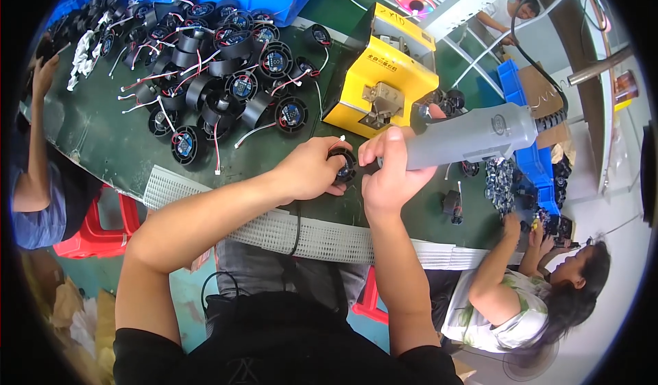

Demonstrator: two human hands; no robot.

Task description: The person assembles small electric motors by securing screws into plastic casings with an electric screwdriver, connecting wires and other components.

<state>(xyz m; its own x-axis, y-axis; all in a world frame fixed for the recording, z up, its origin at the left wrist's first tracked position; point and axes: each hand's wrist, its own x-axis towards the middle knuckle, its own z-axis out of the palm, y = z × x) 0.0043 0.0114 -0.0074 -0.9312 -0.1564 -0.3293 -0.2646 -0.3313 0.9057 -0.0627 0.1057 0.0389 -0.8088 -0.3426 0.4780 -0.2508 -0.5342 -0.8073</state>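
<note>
My left hand is closed around a small round black fan housing on the green table, fingers at its rim. A short white connector stands up beside the fingertips. Just to its right, my right hand is wrapped round a grey electric screwdriver, held nearly level with its cable end to the right. The tool's tip is hidden by my right hand. Beyond both hands stands a yellow screw feeder with a metal outlet on its near side. A heap of black fan units with wires lies farther left.
A blue bin stands behind the heap. White perforated strips line the table's near edge. Blue trays and small dark parts lie to the right, where a co-worker reaches in. Another person's arm is at the far left.
</note>
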